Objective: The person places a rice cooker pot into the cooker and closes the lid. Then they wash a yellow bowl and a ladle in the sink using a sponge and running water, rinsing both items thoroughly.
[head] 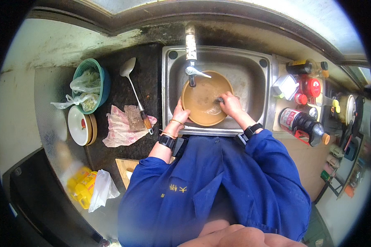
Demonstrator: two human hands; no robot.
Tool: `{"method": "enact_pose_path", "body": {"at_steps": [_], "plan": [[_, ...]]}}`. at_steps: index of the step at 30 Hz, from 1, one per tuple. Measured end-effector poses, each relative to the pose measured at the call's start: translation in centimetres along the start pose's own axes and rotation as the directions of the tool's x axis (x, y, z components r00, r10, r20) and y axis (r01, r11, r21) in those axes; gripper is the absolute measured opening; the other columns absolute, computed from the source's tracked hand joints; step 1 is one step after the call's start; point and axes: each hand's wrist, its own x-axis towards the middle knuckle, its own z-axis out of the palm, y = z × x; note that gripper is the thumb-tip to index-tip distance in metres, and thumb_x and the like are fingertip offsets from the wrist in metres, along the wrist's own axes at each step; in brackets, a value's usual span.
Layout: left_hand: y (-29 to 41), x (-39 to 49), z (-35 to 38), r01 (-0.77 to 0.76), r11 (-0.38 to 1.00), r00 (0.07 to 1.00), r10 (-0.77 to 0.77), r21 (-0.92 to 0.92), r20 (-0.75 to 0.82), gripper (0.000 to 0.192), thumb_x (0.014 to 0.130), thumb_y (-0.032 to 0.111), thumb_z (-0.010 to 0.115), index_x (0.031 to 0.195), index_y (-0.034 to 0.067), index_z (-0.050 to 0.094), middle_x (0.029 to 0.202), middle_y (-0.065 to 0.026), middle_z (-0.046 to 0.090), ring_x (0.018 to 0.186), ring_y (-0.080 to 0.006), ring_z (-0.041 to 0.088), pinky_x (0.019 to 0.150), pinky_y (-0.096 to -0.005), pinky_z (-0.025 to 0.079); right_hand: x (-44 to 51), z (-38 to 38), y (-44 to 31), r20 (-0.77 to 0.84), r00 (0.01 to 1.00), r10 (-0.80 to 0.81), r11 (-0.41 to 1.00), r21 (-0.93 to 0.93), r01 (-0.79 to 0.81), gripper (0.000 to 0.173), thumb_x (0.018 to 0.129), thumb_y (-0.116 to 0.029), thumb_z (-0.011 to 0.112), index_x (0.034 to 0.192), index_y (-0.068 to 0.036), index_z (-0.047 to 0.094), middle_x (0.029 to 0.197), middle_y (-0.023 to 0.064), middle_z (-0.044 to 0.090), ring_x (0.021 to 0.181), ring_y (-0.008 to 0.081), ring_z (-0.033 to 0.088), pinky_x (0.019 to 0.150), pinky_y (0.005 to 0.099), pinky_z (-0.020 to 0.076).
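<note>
A tan round bowl (pixel 203 98) sits in the stainless steel sink (pixel 249 77), beneath the faucet (pixel 194 70). My left hand (pixel 181 112) grips the bowl's left rim, thumb on the upper edge and fingers hidden around the outside. Shallow water with ripples shows inside the bowl. Over the right side of the rim, my right hand (pixel 231 104) reaches in with its fingers closed on a small dark scrubber (pixel 219 99), mostly covered by the fingers. The scrubber is close to the bowl's inner wall; whether it touches cannot be told.
Left of the sink, a metal spatula (pixel 136 88) lies partly on a pink cloth (pixel 119 131). Further left are a teal basket (pixel 105 83) with plastic bags and stacked bowls (pixel 75 132). Bottles, including a large dark sauce bottle (pixel 301 125), crowd the right counter.
</note>
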Motion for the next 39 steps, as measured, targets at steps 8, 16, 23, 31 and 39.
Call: {"method": "enact_pose_path", "body": {"at_steps": [8,16,23,31,39], "plan": [[-2.8,1.4,0.6,-0.239,0.971,0.968,0.237,-0.017,-0.079,0.076,0.066,-0.013,0.040,0.136,0.013,0.028,0.118,-0.0126,0.050,0.097,-0.0268,0.057,0.051,-0.0357,0.057,-1.5,3.8,-6.2,0.270,0.954,-0.130,0.931,0.365,0.023,0.033,0.078,-0.020,0.052,0.105,-0.003,0.060,0.107,0.0197,0.059,0.100,0.0321,0.056,0.085,0.0398,0.0458],[-3.4,0.3,-0.4,-0.013,0.970,0.998,-0.004,-0.244,-0.068,0.074,0.065,-0.011,0.038,0.134,0.013,0.023,0.115,-0.0173,0.048,0.086,-0.0356,0.061,0.059,-0.0468,0.057,-2.2,2.1,-4.3,0.386,0.877,-0.285,0.933,-0.096,0.346,0.035,0.080,-0.017,0.050,0.114,-0.014,0.057,0.109,0.0042,0.058,0.101,0.0211,0.051,0.085,0.0406,0.0379],[-2.4,-0.7,0.3,0.117,0.954,0.992,-0.098,-0.275,0.083,0.075,0.068,-0.008,0.042,0.135,0.015,0.017,0.117,-0.0183,0.046,0.086,-0.0370,0.061,0.060,-0.0481,0.057,2.9,1.6,-3.2,-0.020,0.998,-0.064,0.940,-0.337,0.053,0.043,0.080,-0.010,0.044,0.123,0.000,0.044,0.126,0.0139,0.043,0.109,0.0264,0.045,0.087,0.0393,0.0377],[-2.3,0.1,-0.3,0.155,0.913,0.972,-0.073,-0.376,0.223,0.080,0.066,-0.005,0.046,0.136,0.016,0.014,0.119,-0.0187,0.045,0.089,-0.0355,0.059,0.059,-0.0479,0.057,1.6,2.4,-7.8,0.220,0.869,-0.444,0.852,0.402,0.334,0.058,0.078,-0.013,0.054,0.132,-0.004,0.035,0.135,0.0216,0.033,0.122,0.0378,0.036,0.101,0.0446,0.0302],[-3.0,-0.1,-1.3,0.119,0.938,0.982,-0.063,-0.325,0.178,0.074,0.066,-0.005,0.043,0.133,0.014,0.018,0.115,-0.0192,0.049,0.080,-0.0363,0.063,0.055,-0.0452,0.058,1.6,0.9,-5.9,0.559,0.646,-0.520,0.853,0.374,0.363,0.047,0.074,-0.002,0.049,0.121,-0.007,0.051,0.121,0.0146,0.052,0.112,0.0348,0.048,0.097,0.0402,0.0366]]}}
